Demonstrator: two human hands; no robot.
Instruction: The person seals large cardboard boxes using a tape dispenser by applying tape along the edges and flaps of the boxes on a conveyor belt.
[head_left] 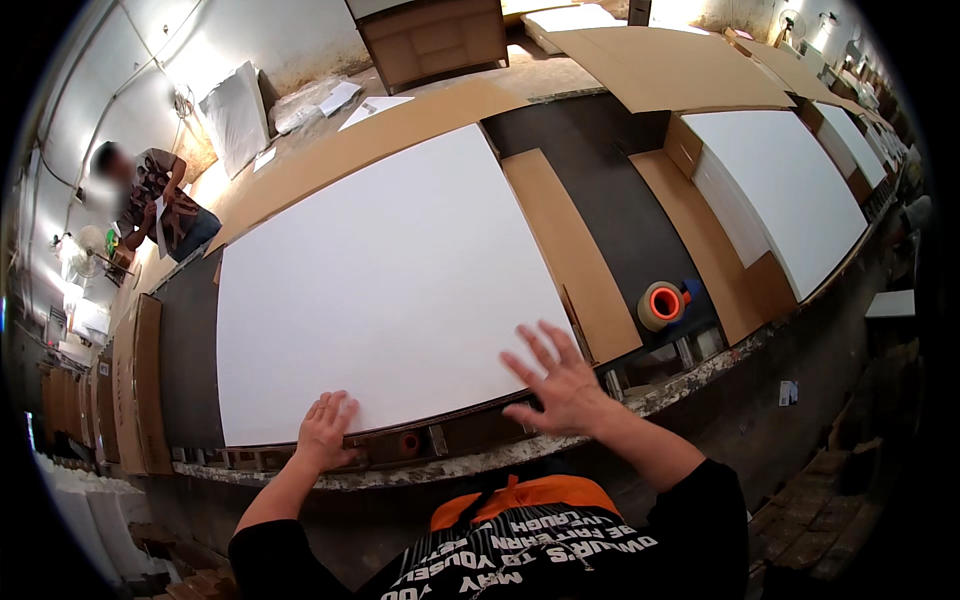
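Note:
A large flat white board (380, 280) lies in front of me on brown cardboard, its near edge toward my body. My left hand (326, 428) is at that near edge, left of the middle, fingers stretched out over the white surface and nothing in it. Near the board's right front corner, my right hand (562, 388) has its fingers spread wide and is empty; whether it touches the board I cannot tell. A cardboard flap (570, 255) lies folded outward along the board's right side, and another cardboard strip (370, 140) runs along the far side.
On the dark conveyor (620, 160) to the right sits a tape roll with an orange core (660, 304). Beyond it, an open carton (700, 240) holds another white panel (780, 180). Cartons (140, 380) stand at the left. A person (165, 205) is at the far left.

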